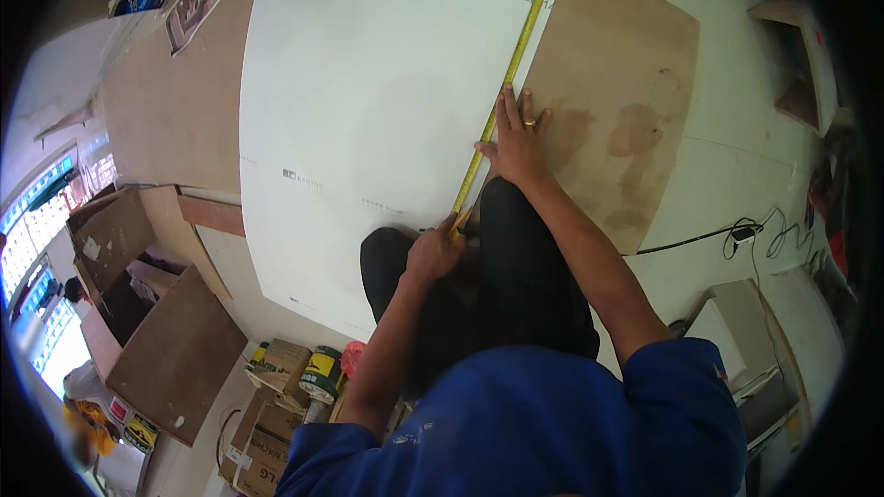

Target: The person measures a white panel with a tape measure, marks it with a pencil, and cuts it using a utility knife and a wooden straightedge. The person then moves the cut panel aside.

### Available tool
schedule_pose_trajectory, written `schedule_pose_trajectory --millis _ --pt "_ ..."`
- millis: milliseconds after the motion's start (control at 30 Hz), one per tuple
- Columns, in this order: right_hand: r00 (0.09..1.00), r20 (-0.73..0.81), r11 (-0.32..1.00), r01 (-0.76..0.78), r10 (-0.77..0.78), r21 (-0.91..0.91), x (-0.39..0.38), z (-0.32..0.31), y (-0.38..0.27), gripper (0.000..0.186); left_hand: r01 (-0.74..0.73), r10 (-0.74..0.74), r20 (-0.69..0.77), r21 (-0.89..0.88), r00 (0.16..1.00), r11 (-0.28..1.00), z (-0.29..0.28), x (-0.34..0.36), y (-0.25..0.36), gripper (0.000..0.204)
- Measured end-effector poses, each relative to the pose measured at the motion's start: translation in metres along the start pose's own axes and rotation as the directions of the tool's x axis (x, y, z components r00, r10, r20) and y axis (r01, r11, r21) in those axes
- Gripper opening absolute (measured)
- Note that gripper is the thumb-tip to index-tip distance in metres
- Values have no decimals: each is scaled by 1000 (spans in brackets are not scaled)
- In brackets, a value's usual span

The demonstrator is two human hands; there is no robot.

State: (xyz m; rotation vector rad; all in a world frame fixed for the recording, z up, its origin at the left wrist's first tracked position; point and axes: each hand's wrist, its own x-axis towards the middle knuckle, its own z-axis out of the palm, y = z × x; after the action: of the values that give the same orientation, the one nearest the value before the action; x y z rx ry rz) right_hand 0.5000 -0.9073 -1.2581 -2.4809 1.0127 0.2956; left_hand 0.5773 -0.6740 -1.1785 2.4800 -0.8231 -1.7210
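Between the dark-trousered knees, the near end of the yellow tape measure is partly hidden by the curled, closed fingers of the left hand. Its thin strip lies along the smooth white board, under the right hand, fingers spread, gripping nothing.

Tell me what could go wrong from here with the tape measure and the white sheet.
The tape measure could skew if the right hand, spread over it, lifts while the left hand moves at its near end. The person's knees, close over the white sheet, might scuff or shift it. The black cable off to the right could snag a foot.
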Motion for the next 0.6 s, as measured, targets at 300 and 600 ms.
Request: schedule_pose_trajectory --millis 300,600 --pt "996 78 999 -33 33 -4 -1 -9 -10 100 37 -40 102 31 994 999 -8 4 4 68" --pt "975 206 995 -66 80 -73 4 -23 -23 119 47 -50 41 60 998 997 6 3 1 69"
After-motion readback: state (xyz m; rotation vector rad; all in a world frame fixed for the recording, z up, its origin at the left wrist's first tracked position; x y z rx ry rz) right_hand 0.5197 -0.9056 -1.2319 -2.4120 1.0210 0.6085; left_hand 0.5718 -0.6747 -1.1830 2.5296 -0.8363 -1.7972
